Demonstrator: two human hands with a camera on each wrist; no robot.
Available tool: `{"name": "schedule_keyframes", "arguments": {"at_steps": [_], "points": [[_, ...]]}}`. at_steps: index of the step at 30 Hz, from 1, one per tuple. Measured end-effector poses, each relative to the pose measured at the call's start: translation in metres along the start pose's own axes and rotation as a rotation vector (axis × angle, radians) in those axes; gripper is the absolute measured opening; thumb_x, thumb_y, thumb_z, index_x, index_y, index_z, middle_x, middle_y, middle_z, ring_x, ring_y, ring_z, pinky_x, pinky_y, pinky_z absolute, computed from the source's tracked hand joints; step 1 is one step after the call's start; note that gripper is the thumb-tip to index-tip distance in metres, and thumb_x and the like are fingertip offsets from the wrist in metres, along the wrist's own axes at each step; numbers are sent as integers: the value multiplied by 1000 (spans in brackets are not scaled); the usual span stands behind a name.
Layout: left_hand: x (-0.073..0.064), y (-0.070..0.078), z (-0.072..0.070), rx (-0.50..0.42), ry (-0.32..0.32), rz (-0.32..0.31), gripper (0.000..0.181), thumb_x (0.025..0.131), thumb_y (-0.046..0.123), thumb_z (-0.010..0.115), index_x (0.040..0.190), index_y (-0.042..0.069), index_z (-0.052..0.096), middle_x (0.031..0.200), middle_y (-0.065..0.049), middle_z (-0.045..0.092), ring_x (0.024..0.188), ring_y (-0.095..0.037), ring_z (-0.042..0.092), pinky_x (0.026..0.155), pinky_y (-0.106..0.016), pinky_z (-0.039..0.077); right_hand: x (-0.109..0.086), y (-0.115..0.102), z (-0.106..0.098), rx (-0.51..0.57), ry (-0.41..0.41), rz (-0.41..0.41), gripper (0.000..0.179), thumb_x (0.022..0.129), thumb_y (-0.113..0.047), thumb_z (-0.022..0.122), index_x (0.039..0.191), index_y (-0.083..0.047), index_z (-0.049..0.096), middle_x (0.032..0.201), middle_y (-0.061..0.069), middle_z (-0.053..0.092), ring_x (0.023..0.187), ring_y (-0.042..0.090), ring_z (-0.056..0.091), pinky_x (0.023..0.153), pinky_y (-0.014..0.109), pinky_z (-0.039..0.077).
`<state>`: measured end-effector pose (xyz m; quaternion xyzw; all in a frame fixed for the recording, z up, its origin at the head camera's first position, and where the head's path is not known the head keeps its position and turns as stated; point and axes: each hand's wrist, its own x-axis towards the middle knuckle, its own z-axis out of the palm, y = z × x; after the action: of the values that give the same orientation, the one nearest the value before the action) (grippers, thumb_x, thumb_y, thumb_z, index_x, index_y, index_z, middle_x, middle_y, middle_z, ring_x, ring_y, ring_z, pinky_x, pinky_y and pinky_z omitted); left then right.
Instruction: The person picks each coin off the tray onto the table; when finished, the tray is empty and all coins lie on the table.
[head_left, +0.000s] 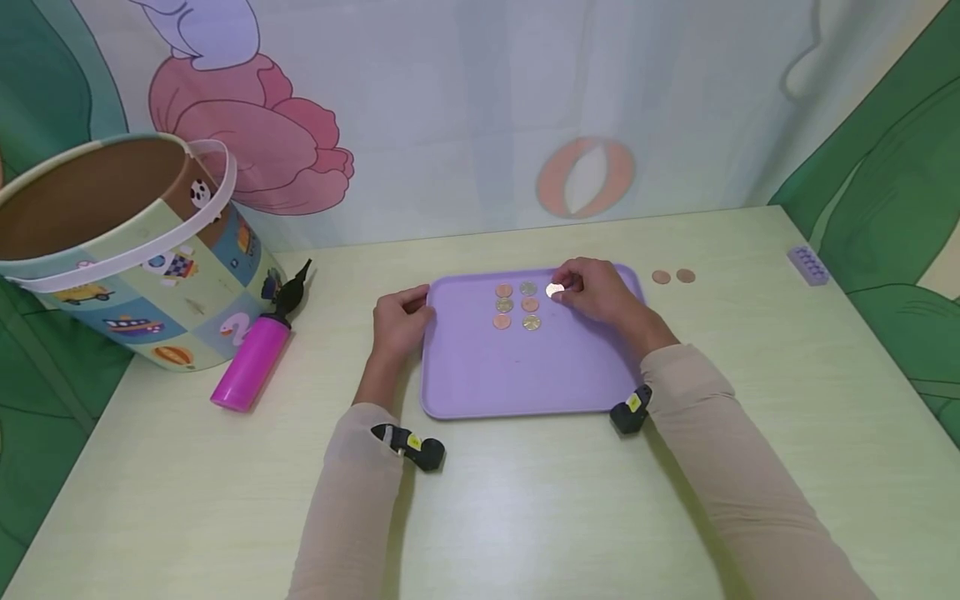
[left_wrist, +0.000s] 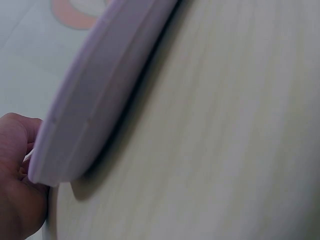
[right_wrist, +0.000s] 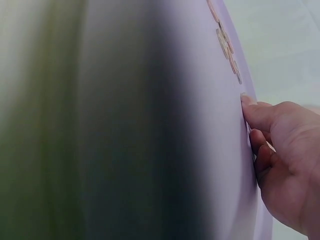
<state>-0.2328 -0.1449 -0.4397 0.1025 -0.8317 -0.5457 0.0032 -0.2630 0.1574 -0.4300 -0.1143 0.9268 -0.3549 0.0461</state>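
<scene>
Here the left wrist view is revealing what the head view is hiding: the smooth purple tray's [head_left: 480, 379] sloping outer wall, with the left hand [head_left: 397, 323] gripping its left edge near the back corner. Up at the back right, the right hand [head_left: 598, 292] is pinching a shiny coin [head_left: 554, 289] over the tray, beside six round coins [head_left: 530, 305] sitting in two columns. Two copper discs [head_left: 673, 276] are lying off its right edge, while only the head view is showing the brown-lined bucket [head_left: 161, 287] standing at the worktop's [head_left: 510, 517] back left corner.
</scene>
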Motion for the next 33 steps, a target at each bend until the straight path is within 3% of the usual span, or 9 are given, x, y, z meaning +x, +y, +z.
{"name": "schedule_keyframes", "arguments": {"at_steps": [16,33], "points": [[0,-1,0,4,1,20,44,89,1,61,134,2,65,131,-20,69,120,-29,65,106,-37,54,-1,0,-3,-5,-55,-36,26,94,-7,69,119,-4,74,79,5,55,75,18,48,67,26,38],[-1,0,0,-10,2,8,44,90,1,62,134,2,65,130,-19,69,120,-28,65,106,-37,55,0,4,-2,2,-47,-27,30,91,-7,73,120,-1,72,88,10,64,81,20,53,72,26,42]]}}
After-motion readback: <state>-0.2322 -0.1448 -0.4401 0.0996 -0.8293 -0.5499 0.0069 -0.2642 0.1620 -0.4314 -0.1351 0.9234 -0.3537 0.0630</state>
